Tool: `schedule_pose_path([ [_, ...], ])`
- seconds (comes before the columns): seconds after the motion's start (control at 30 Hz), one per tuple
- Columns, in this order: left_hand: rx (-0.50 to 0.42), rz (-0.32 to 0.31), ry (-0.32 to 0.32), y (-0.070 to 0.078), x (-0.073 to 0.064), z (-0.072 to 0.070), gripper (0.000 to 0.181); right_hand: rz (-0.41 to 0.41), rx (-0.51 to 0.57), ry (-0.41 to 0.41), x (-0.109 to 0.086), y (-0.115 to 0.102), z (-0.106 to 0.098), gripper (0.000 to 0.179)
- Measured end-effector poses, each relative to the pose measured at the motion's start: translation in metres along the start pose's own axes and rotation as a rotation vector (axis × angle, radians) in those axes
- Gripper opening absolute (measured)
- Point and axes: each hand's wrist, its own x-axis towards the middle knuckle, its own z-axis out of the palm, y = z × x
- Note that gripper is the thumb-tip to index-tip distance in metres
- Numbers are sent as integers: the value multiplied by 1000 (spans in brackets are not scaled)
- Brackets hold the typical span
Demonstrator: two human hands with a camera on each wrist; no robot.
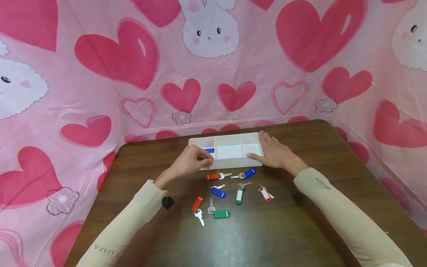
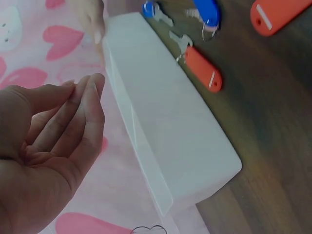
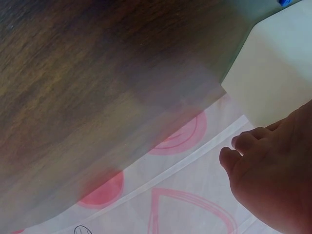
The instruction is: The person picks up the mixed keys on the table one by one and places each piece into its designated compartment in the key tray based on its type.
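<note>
A white plastic tray (image 1: 238, 163) with three compartments lies near the back of the table. One blue key tag (image 1: 209, 150) shows inside its left compartment, partly behind my left hand (image 1: 190, 161). That hand is over the tray's left front corner, thumb and fingertips brought together with nothing visible between them. My right hand (image 1: 277, 152) rests on the tray's right end, its fingers extended along the end wall and the thumb over the front rim. Just in front of the tray lie a key with a red tag (image 1: 212, 176) and another with a blue tag (image 1: 249, 173).
Closer to me, more tagged keys are scattered: a blue tag (image 1: 218, 192), a green tag (image 1: 239, 196), a red tag (image 1: 265, 194), another red tag (image 1: 197, 203) and a second green tag (image 1: 221, 214). Behind the wooden table (image 1: 283, 230) hangs a pink heart-patterned cloth (image 1: 140, 70).
</note>
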Motion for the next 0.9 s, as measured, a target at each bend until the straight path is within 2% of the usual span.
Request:
schedule_pose_path([
  [0.17, -9, 25, -29, 2, -11, 6, 15, -1, -4, 1, 0, 0, -1, 122],
  [0.37, 51, 79, -17, 0, -26, 15, 20, -5, 3, 6, 0, 0, -1, 121],
  [0.6, 73, 122, -40, -7, -49, 28, 22, 0, 4, -2, -1, 1, 3, 121],
  [0.73, 95, 123, -64, -12, -63, 35, 25, 0, 6, 5, -1, 2, 3, 121],
  [0.9, 156, 141, -83, -19, -77, 43, 30, 2, 10, 11, 0, 2, 3, 122],
])
